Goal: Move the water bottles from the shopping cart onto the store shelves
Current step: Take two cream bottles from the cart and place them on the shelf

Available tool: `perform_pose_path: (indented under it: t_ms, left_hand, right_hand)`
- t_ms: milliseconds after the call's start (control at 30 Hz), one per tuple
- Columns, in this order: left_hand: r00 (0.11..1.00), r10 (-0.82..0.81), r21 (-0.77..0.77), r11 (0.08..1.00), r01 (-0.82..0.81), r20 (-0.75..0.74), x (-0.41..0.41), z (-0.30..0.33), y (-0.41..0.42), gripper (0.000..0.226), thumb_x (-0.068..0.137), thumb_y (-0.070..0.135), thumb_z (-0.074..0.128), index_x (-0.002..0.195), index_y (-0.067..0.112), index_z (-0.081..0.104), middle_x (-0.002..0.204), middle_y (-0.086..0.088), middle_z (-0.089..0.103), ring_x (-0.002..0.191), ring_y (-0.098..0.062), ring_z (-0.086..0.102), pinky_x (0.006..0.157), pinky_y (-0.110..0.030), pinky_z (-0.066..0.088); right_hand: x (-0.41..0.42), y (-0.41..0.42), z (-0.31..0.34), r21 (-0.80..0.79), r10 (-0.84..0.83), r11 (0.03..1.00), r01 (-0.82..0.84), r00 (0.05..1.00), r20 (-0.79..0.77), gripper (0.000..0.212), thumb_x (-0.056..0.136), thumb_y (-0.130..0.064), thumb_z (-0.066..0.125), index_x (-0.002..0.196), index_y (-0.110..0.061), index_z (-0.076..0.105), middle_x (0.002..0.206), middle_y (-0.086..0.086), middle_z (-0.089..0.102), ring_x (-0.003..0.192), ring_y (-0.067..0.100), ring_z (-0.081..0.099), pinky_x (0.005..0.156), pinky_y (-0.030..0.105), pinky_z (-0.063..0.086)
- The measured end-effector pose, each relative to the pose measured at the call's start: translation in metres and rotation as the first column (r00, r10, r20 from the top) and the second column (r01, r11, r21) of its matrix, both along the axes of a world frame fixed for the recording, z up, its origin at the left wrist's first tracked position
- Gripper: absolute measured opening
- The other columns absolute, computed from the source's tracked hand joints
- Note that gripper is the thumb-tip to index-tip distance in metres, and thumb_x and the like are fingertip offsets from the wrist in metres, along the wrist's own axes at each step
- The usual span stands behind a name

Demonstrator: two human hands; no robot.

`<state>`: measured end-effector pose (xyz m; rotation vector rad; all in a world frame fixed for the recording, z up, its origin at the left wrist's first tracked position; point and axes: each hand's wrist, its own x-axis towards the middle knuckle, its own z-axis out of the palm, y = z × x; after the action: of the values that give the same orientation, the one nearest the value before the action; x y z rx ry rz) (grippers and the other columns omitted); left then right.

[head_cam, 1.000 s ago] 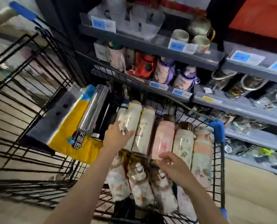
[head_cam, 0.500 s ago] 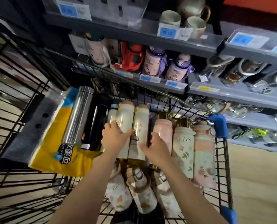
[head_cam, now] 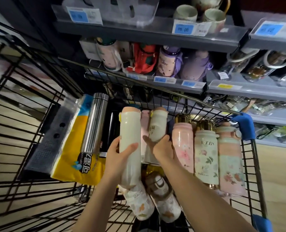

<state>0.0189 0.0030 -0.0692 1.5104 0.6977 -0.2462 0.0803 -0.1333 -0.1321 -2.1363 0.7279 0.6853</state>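
Water bottles fill the right side of the black wire shopping cart (head_cam: 30, 114). The left hand (head_cam: 120, 158) is wrapped around a tall cream bottle (head_cam: 130, 139), thumb across its front, holding it raised above the others. The right hand (head_cam: 162, 149) grips a second cream bottle (head_cam: 157, 127) near its lower half, fingers curled around its side. Against the cart's right edge lie a pink floral bottle (head_cam: 183, 144), a pale green floral bottle (head_cam: 205, 156) and a pink-and-mint bottle (head_cam: 230, 158). Toward the cart's left side a steel flask (head_cam: 95, 121) rests on a yellow tissue pack (head_cam: 75, 148). Beyond the cart's far edge, the store shelves (head_cam: 149, 34) carry mugs and strapped bottles.
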Motion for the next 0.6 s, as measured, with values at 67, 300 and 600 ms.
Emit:
perform_pose_path:
  t_ms: [67, 300, 600]
  left_hand:
    - [0.999, 0.032, -0.066, 0.997, -0.033, -0.013, -0.009, 0.006, 0.000, 0.042, 0.082, 0.021, 0.071, 0.120, 0.025, 0.054, 0.105, -0.003, 0.066, 0.092, -0.023, 0.066, 0.061, -0.029, 0.054]
    - [1.000, 0.010, -0.113, 0.994, -0.008, 0.015, -0.031, 0.024, 0.000, 0.055, 0.079, 0.023, 0.071, 0.127, 0.028, 0.046, 0.110, -0.003, 0.062, 0.092, -0.022, 0.065, 0.059, -0.029, 0.054]
    - [0.993, 0.056, -0.168, 0.985, -0.038, 0.105, -0.063, 0.062, -0.059, 0.077, 0.055, 0.038, 0.087, 0.123, 0.029, 0.052, 0.108, -0.006, 0.065, 0.090, -0.025, 0.066, 0.065, -0.036, 0.054]
  right_hand:
    - [0.000, 0.003, -0.003, -0.009, -0.032, 0.999, 0.032, 0.999, 0.019, 0.090, 0.067, -0.066, 0.072, 0.127, -0.010, 0.037, 0.125, 0.011, 0.052, 0.114, 0.032, 0.053, 0.091, 0.040, 0.044]
    - [-0.017, -0.003, 0.018, 0.221, -0.207, 0.958, 0.182, 0.974, 0.094, 0.065, 0.071, -0.041, 0.081, 0.117, -0.013, 0.046, 0.110, 0.003, 0.057, 0.096, 0.022, 0.056, 0.069, 0.027, 0.041]
    - [-0.072, -0.089, 0.110, 0.504, -0.299, 0.860, 0.079, 0.879, 0.372, 0.053, 0.076, -0.026, 0.081, 0.117, -0.024, 0.048, 0.105, -0.010, 0.064, 0.092, 0.002, 0.062, 0.065, 0.013, 0.049]
